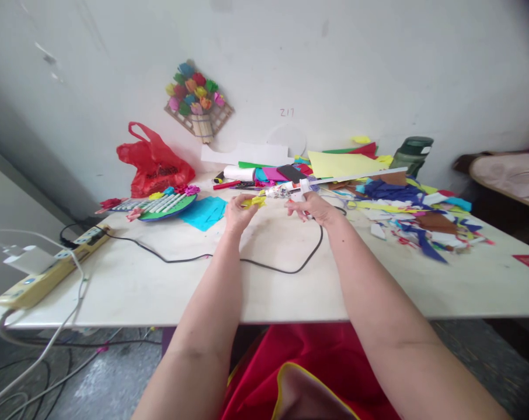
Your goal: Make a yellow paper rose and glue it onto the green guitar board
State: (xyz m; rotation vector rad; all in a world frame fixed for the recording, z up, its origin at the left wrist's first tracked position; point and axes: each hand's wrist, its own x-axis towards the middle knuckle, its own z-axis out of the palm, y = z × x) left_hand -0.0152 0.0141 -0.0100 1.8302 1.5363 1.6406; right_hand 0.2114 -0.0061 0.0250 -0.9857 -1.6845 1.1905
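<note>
One small yellow piece (256, 202) is pinched between the thumb and fingers of my left hand (240, 213), over the middle of the white table (282, 303). My right hand (315, 208), just across from it, is wrapped round a white tool (305, 186) that looks like a glue gun; its tip is lost in the clutter behind, so I cannot tell whether it touches the yellow. A black cord (291, 272) loops from near my right hand, behind my left forearm, to the power strip (45, 277) at the table's left edge. Beside my left hand lie blue sheets (203, 213), then a green-edged craft board (172, 210), with a red bag (159, 169) behind it. Past my hands is a dark phone (291, 172); to my right, a heap of scraps (391, 192) spreads before a green bottle (413, 154). A flower decoration (194, 93) hangs on the wall.
</note>
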